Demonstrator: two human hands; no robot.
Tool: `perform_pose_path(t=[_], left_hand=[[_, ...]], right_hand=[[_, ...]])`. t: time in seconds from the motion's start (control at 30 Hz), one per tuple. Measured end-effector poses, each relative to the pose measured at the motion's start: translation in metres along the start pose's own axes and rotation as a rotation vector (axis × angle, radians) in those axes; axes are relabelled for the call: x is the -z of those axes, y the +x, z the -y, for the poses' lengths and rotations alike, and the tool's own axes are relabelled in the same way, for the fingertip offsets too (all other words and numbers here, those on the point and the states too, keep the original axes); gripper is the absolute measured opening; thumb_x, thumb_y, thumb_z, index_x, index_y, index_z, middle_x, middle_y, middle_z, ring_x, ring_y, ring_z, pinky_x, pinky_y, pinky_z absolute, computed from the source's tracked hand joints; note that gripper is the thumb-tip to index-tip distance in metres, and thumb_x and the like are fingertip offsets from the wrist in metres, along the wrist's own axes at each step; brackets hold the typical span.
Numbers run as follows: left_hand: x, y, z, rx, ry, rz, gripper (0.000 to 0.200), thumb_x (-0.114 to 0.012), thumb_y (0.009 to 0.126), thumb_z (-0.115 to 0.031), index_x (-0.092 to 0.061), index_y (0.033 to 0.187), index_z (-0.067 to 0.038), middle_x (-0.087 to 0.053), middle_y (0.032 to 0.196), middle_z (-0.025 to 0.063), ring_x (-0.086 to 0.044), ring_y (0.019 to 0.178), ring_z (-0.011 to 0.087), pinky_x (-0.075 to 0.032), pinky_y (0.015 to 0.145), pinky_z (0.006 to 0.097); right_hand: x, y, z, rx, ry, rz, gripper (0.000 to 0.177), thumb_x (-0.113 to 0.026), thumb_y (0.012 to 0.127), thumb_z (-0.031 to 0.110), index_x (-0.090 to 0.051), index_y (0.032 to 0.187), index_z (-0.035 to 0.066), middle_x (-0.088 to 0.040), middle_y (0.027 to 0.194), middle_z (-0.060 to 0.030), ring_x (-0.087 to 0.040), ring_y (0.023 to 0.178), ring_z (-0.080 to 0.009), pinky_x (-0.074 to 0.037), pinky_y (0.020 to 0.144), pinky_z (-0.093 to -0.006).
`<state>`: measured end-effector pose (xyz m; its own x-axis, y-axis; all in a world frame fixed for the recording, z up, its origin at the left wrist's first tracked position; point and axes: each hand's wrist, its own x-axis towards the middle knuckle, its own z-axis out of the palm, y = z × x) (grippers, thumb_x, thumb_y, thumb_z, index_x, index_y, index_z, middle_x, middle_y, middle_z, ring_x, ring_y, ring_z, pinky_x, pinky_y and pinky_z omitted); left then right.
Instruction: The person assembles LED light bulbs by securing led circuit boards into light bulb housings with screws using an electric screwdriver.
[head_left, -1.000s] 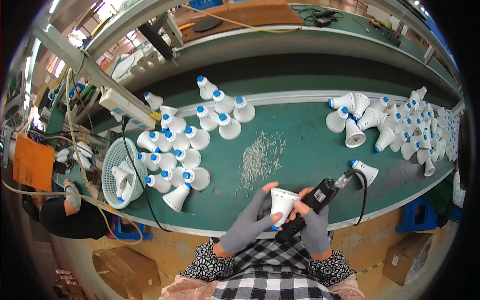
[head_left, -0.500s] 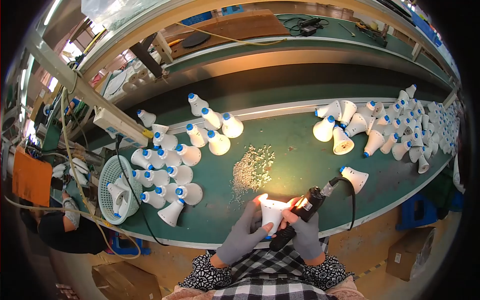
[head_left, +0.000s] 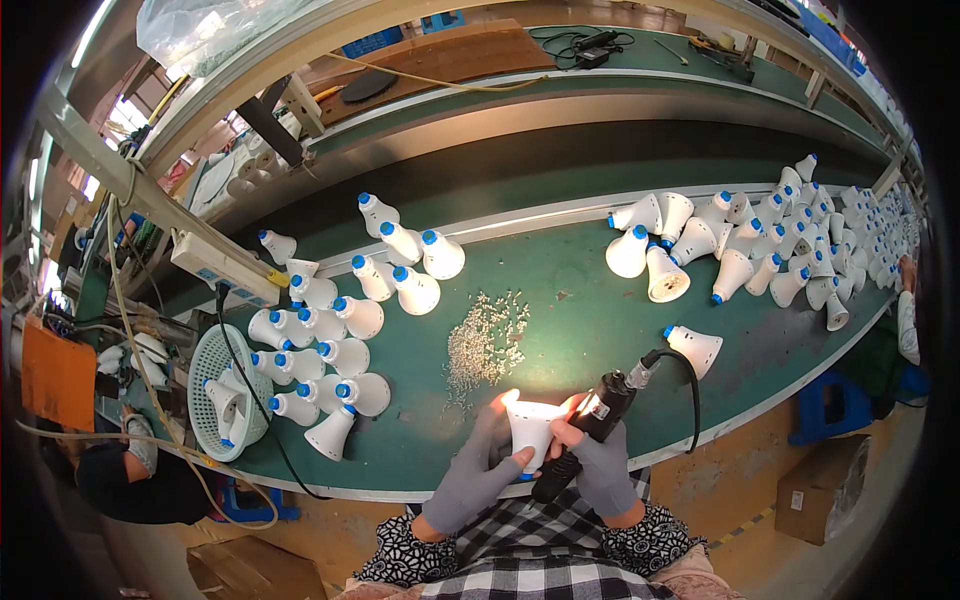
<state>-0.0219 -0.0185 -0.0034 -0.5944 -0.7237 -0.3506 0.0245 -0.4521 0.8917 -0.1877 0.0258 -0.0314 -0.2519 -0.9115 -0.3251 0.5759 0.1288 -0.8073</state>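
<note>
Gloved in grey with bare fingertips, my left hand (head_left: 470, 475) grips a white cone-shaped lamp housing (head_left: 531, 428) from its left side. The housing's wide end faces up and its blue cap points down toward my lap. My right hand (head_left: 598, 465) is closed around a black corded electric screwdriver (head_left: 603, 408), which lies slanted across the palm with its cable end up. The fingertips of that hand also reach the housing's right side. Just beyond my hands, a scattered pile of small screws (head_left: 478, 345) lies on the green bench (head_left: 580, 350).
Several white housings with blue caps (head_left: 343, 357) stand at the left, beside a pale green basket (head_left: 200, 400) holding more. A larger crowd of housings (head_left: 790, 235) fills the right end. One housing (head_left: 695, 350) lies near the screwdriver cable. Another person's arm (head_left: 907, 320) shows far right.
The view has turned slightly, so the bench things sit further left in the picture. Another person's arm has appeared at the right edge. My hands keep the same hold on housing and screwdriver.
</note>
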Motion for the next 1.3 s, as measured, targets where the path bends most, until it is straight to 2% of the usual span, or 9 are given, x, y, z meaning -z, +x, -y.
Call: perform_pose_path(t=[0.47,0.67,0.8,1.0,1.1,1.2,1.23,1.3], left_hand=[[-0.002,0.001,-0.002,0.016,-0.001,0.007,0.069,-0.052,0.095,-0.006,-0.013,0.151,-0.004,-0.048,0.131,0.0162,-0.055,0.113,0.0215,-0.053,0.09,0.0372],[-0.001,0.002,-0.001,0.013,-0.018,0.015,0.069,-0.052,0.096,-0.005,-0.011,0.152,-0.007,-0.048,0.132,0.0163,-0.053,0.114,0.0191,-0.05,0.093,0.0334],[-0.002,0.003,0.002,-0.012,0.004,0.013,0.069,-0.051,0.095,-0.006,-0.012,0.152,-0.006,-0.049,0.13,0.0161,-0.055,0.112,0.0219,-0.053,0.089,0.037],[-0.009,0.002,-0.01,0.029,-0.047,-0.001,0.076,-0.057,0.093,-0.006,-0.011,0.153,-0.008,-0.046,0.134,0.0177,-0.055,0.113,0.0228,-0.054,0.087,0.0353],[-0.011,0.006,-0.008,-0.011,0.061,-0.003,0.081,-0.06,0.09,-0.005,-0.009,0.154,-0.008,-0.045,0.134,0.0173,-0.057,0.109,0.0215,-0.055,0.082,0.0324],[-0.007,0.025,-0.023,-0.085,0.105,-0.026,0.086,-0.062,0.087,-0.004,-0.009,0.154,-0.008,-0.046,0.131,0.0148,-0.055,0.104,0.0172,-0.053,0.071,0.0283],[0.003,0.04,-0.035,-0.153,0.225,-0.043,0.091,-0.067,0.085,-0.007,-0.009,0.154,-0.005,-0.05,0.128,0.0149,-0.061,0.095,0.0176,-0.052,0.067,0.0274],[0.01,0.075,-0.088,-0.232,0.628,-0.119,0.083,-0.065,0.088,-0.02,-0.016,0.154,-0.006,-0.061,0.11,0.0125,-0.062,0.088,0.0149,-0.052,0.067,0.0281]], right_hand=[[-0.002,-0.001,0.003,-0.02,-0.003,-0.016,0.029,-0.07,0.082,0.006,-0.053,0.105,0.002,-0.06,0.07,-0.0068,-0.061,0.061,-0.0152,-0.051,0.058,-0.029],[0.001,0.0,0.002,0.01,-0.033,-0.01,0.028,-0.07,0.082,0.005,-0.053,0.104,0.002,-0.06,0.069,-0.0064,-0.06,0.061,-0.0151,-0.051,0.057,-0.0289],[0.0,-0.002,0.007,-0.026,0.006,0.006,0.024,-0.071,0.085,0.003,-0.056,0.103,0.004,-0.061,0.079,-0.0012,-0.059,0.065,-0.0093,-0.05,0.065,-0.0258],[0.001,-0.001,0.011,-0.015,-0.019,0.018,0.024,-0.072,0.082,0.006,-0.057,0.1,0.002,-0.06,0.075,-0.0027,-0.059,0.064,-0.0103,-0.048,0.062,-0.0256],[0.001,0.0,0.012,0.012,-0.033,0.02,0.027,-0.07,0.081,0.004,-0.056,0.104,0.001,-0.059,0.073,-0.0032,-0.059,0.063,-0.0117,-0.047,0.061,-0.0256],[-0.001,0.004,0.02,0.088,0.128,-0.097,0.032,-0.067,0.081,0.004,-0.053,0.11,0.001,-0.056,0.072,-0.0038,-0.058,0.061,-0.0131,-0.047,0.06,-0.0259],[0.004,0.006,0.023,0.114,0.169,-0.095,0.036,-0.064,0.082,0.004,-0.05,0.115,0.0,-0.055,0.073,-0.0046,-0.056,0.059,-0.0139,-0.047,0.059,-0.0276],[0.012,0.012,0.03,0.158,0.249,-0.08,0.034,-0.063,0.083,0.006,-0.049,0.114,0.0,-0.055,0.075,-0.0051,-0.056,0.06,-0.0149,-0.047,0.059,-0.0294]])
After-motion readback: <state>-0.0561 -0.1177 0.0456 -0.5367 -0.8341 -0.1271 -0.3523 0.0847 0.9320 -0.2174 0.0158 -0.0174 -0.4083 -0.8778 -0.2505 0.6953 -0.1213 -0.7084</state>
